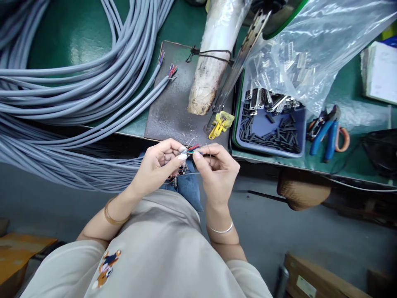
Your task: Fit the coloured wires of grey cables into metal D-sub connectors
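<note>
Between my fingertips, just off the bench's front edge, is the stripped end of a grey cable, its thin coloured wires (193, 147) fanning out to the right. My left hand (163, 159) pinches the cable where the wires come out. With thumb and forefinger, my right hand (216, 165) grips the wires; a fine bare strand loops above it. Partly hidden below my hands, several connectors with wires hang near my lap. Other grey cables (133, 95) lie coiled to the left, two or more ends showing coloured wires (172, 71) on a dark board (173, 120).
A blue tray (271, 150) holds black sleeves and metal connectors, with a plastic bag (328, 49) of connectors over it. Blue-handled pliers (324, 138) and orange-handled scissors (343, 140) lie right. A wrapped white roll (214, 58), metal bar (242, 62) and yellow clip (218, 126) sit ahead.
</note>
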`<state>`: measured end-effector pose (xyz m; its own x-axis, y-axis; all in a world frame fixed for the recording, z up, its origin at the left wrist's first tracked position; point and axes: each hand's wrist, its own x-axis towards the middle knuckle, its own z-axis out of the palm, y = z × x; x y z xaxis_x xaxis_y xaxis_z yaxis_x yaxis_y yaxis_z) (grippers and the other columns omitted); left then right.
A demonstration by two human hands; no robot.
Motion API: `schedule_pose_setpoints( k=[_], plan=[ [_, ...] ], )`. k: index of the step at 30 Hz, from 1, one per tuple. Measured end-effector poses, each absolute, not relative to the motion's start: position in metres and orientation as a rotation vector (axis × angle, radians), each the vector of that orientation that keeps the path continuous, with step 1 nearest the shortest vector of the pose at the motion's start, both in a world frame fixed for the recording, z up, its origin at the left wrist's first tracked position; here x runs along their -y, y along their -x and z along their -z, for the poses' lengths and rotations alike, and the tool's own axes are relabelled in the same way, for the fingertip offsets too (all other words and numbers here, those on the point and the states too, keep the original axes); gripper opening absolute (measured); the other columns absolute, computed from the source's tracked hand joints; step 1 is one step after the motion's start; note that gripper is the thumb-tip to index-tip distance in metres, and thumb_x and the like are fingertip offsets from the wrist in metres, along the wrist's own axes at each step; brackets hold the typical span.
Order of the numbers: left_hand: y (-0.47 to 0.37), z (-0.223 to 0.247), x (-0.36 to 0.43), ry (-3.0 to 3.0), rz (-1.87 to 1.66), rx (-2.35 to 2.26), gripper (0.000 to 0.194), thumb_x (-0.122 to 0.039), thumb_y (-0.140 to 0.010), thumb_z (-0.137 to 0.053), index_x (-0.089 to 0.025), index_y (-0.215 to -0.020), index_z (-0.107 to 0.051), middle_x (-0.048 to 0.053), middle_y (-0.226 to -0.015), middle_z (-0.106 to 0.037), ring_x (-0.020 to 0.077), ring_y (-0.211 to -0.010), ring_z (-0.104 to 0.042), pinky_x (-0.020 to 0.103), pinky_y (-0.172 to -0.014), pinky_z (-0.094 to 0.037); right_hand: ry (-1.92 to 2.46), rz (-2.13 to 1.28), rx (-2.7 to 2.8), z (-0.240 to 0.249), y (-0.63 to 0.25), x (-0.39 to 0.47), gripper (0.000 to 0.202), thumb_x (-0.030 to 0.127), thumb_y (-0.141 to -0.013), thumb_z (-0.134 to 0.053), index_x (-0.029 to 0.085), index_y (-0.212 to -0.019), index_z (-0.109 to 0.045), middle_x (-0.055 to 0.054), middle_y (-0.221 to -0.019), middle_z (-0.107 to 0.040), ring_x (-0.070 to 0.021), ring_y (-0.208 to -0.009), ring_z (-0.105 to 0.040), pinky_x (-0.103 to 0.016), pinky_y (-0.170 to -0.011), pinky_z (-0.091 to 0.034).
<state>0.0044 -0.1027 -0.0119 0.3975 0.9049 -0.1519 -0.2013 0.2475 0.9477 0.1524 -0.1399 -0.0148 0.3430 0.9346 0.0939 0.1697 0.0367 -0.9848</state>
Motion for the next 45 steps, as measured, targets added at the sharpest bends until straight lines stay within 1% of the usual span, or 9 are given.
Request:
schedule_pose_setpoints(
  k=[3,7,15,19,24,30,37,40,45],
  plan=[
    [-0.005,0.013,0.101,-1.051,-0.9,-0.823,0.024,-0.033,-0.086,-0.078,-0.014,-0.088,-0.063,-0.005,-0.063,-0.057,0.004,-0.05,-0.051,0.012,-0.047,-0.046,1.433,-0.792,1.092,0.013,-0.155,0.14,0.008,0.025,-0.087,-0.073,0.02,-0.081,-0.072,0.004,-0.076,-0.062,-0.0035,-0.049,-0.031,-0.024,-0.044,-0.021],
    [-0.006,0.014,0.102,-1.084,-0.905,-0.804,0.016,-0.026,-0.09,-0.074,-0.014,-0.088,-0.063,-0.004,-0.064,-0.058,0.0035,-0.051,-0.052,0.011,-0.049,-0.046,1.459,-0.798,1.122,0.012,-0.158,0.142,0.008,0.027,-0.087,-0.073,0.02,-0.083,-0.073,0.003,-0.075,-0.061,-0.0036,-0.048,-0.03,-0.025,-0.044,-0.019],
    [-0.006,0.014,0.103,-1.043,-0.886,-0.795,0.015,-0.026,-0.089,-0.075,-0.014,-0.089,-0.066,-0.004,-0.064,-0.06,0.0034,-0.05,-0.052,0.011,-0.047,-0.045,1.443,-0.77,1.206,0.008,-0.162,0.141,0.008,0.022,-0.086,-0.073,0.02,-0.08,-0.069,0.006,-0.071,-0.055,-0.0024,-0.048,-0.026,-0.025,-0.046,-0.02],
    [-0.007,0.016,0.102,-0.967,-0.894,-0.782,0.02,-0.028,-0.084,-0.08,-0.013,-0.097,-0.072,0.0,-0.071,-0.068,0.0039,-0.053,-0.054,0.012,-0.047,-0.044,1.444,-0.69,1.268,0.009,-0.161,0.142,0.008,0.019,-0.087,-0.071,0.02,-0.079,-0.068,0.005,-0.073,-0.057,-0.0028,-0.049,-0.028,-0.026,-0.047,-0.021],
    [-0.011,0.016,0.101,-0.94,-0.95,-0.829,0.024,-0.033,-0.075,-0.088,-0.015,-0.087,-0.077,0.003,-0.081,-0.075,0.0083,-0.065,-0.064,0.015,-0.057,-0.053,1.404,-0.79,1.2,0.013,-0.157,0.142,0.009,0.022,-0.086,-0.071,0.02,-0.079,-0.066,0.006,-0.072,-0.054,-0.0029,-0.048,-0.026,-0.025,-0.045,-0.019],
    [-0.016,0.01,0.102,-0.986,-0.972,-0.877,0.026,-0.036,-0.076,-0.087,-0.015,-0.081,-0.072,-0.003,-0.067,-0.064,0.0041,-0.047,-0.051,0.016,-0.044,-0.043,1.412,-0.77,1.168,0.015,-0.157,0.142,0.009,0.026,-0.086,-0.072,0.02,-0.081,-0.068,0.005,-0.071,-0.054,-0.0035,-0.047,-0.027,-0.025,-0.044,-0.02],
    [-0.021,-0.001,0.101,-1.092,-0.954,-0.883,0.027,-0.033,-0.077,-0.083,-0.016,-0.075,-0.062,-0.003,-0.067,-0.055,0.0057,-0.057,-0.046,0.017,-0.053,-0.042,1.366,-0.901,1.083,0.014,-0.159,0.142,0.013,0.03,-0.086,-0.071,0.021,-0.077,-0.067,0.003,-0.073,-0.058,-0.0048,-0.049,-0.034,-0.024,-0.043,-0.024],
    [-0.022,-0.002,0.101,-1.116,-0.965,-0.886,0.028,-0.033,-0.077,-0.081,-0.016,-0.072,-0.059,-0.004,-0.065,-0.052,0.006,-0.056,-0.042,0.017,-0.051,-0.038,1.374,-0.95,1.065,0.013,-0.158,0.141,0.014,0.032,-0.085,-0.071,0.021,-0.077,-0.067,0.003,-0.073,-0.058,-0.0051,-0.05,-0.035,-0.023,-0.043,-0.025],
    [-0.023,0.001,0.103,-1.137,-1.005,-0.922,0.019,-0.025,-0.078,-0.076,-0.016,-0.073,-0.06,-0.003,-0.066,-0.053,0.0059,-0.055,-0.042,0.017,-0.048,-0.032,1.369,-0.997,1.061,0.012,-0.159,0.142,0.014,0.032,-0.085,-0.072,0.021,-0.077,-0.067,0.003,-0.074,-0.057,-0.0048,-0.051,-0.036,-0.023,-0.044,-0.025]
  ],
)
